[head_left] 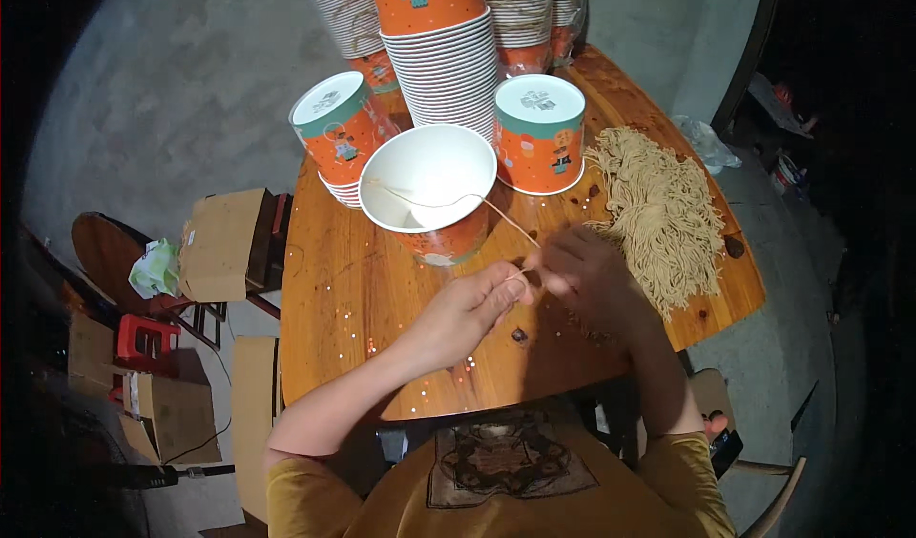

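My left hand (474, 311) is closed in a pinch in front of the open paper bucket, with a thin tan cord at its fingertips. Close beside it, my right hand (589, 276) is also pinched on the cord, its fingers partly in shadow. The cord (509, 218) runs from between my hands up over the rim of the orange paper bucket (439, 242) and lies against its white inside. Right of my right hand lies a thick bundle of tan cords (660, 216).
A tall stack of paper buckets (439, 71) rises behind the open one. Lidded orange buckets stand left (339, 133) and right (540, 142) of it. White and orange bits dot the wooden table (324, 347). Cardboard boxes (224, 244) and a red stool (146, 342) are at left.
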A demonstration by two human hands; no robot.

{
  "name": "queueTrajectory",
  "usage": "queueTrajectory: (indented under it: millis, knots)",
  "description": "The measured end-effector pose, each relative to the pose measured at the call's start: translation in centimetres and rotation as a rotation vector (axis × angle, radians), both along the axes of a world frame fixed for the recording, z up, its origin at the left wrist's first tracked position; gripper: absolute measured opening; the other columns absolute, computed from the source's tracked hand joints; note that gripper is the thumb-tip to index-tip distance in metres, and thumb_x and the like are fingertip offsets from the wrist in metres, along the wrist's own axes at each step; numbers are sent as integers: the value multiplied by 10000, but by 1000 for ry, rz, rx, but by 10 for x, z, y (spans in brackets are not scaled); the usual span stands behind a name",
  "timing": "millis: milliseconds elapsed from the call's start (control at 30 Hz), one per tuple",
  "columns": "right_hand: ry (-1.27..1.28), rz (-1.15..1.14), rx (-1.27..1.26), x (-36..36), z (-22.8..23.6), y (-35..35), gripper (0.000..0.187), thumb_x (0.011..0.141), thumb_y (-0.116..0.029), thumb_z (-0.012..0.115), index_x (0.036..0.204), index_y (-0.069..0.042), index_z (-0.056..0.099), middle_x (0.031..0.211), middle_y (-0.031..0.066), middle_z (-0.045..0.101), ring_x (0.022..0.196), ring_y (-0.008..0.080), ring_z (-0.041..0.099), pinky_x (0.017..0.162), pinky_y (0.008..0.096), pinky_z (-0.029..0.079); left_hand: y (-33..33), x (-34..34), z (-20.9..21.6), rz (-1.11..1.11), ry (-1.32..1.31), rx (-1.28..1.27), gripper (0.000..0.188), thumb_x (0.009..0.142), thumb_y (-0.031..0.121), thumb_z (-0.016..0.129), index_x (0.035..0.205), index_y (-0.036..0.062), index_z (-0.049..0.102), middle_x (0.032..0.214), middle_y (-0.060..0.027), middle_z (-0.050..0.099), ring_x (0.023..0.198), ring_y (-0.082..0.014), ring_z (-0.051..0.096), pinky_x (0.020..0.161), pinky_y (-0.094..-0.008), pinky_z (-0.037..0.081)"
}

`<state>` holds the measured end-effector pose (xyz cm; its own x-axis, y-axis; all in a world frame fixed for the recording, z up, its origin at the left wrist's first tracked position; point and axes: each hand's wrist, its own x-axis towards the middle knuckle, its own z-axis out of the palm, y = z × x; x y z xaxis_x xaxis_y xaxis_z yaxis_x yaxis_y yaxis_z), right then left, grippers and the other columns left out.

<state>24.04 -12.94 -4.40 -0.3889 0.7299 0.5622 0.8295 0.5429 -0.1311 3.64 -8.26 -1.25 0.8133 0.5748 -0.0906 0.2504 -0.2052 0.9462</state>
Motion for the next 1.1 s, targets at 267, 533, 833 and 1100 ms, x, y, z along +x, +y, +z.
queueTrajectory:
  millis: [267, 533, 833, 1100]
  knots:
    - [225, 114, 123, -12, 4, 10, 49, 771, -68, 575, 807, -47, 549, 940, 81, 567, 961, 250, 547, 784, 348, 465, 12, -2, 7, 19, 126, 305, 284, 973, 294, 411, 926, 46, 540, 674, -107, 533, 631, -253, 535, 615, -358, 431]
    - [897, 393, -344, -12, -4, 15, 128, 753, -42, 489, 662, -39, 399, 751, 67, 517, 671, 189, 517, 615, 295, 401, 15, 0, 16, -125, 318, 487, 249, 956, 256, 415, 911, 37, 524, 794, -182, 616, 787, -391, 592, 662, -463, 453]
    - [806, 337, -494, -15, 11, 12, 100, 772, -43, 468, 689, -46, 412, 679, 47, 427, 639, 147, 434, 557, 307, 369, 17, -3, 17, -99, 327, 643, 227, 940, 231, 448, 896, 17, 508, 838, -199, 588, 797, -398, 574, 660, -459, 447]
    - [933, 404, -11, -28, 12, 20, 170, 700, -48, 501, 573, -36, 389, 706, 71, 461, 679, 195, 488, 617, 339, 446, 12, -6, 11, 62, -99, 901, 262, 814, 130, 649, 1023, 29, 526, 861, -119, 525, 821, -304, 532, 711, -379, 432]
